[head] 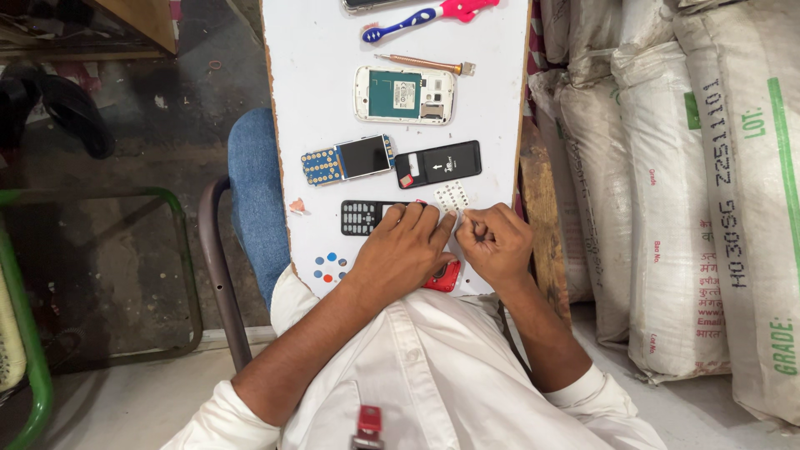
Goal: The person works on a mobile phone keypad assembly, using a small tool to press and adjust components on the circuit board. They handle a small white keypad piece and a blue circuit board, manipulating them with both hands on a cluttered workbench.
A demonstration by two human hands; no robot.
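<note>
On the left, a green metal chair frame [179,250] stands on the dark floor [142,142]. The white board [321,50] lies over the person's lap. On it, the left hand [400,254] rests with fingers bent, pressing on a black keypad [361,217] and touching the thin white keypad membrane [452,198]. The right hand [496,243] is curled narrow and pinches the edge of this same membrane, just below the black back cover [439,163]. The membrane looks very light, soft and easy to bend or tear, so I judge it is best taken by its edge with fingertips. A red phone shell [446,277] shows under the left hand. Higher lie a phone circuit board [348,160], an open white phone [404,95] and a toothbrush [429,18]. White sacks [708,208] are piled at the right.
</note>
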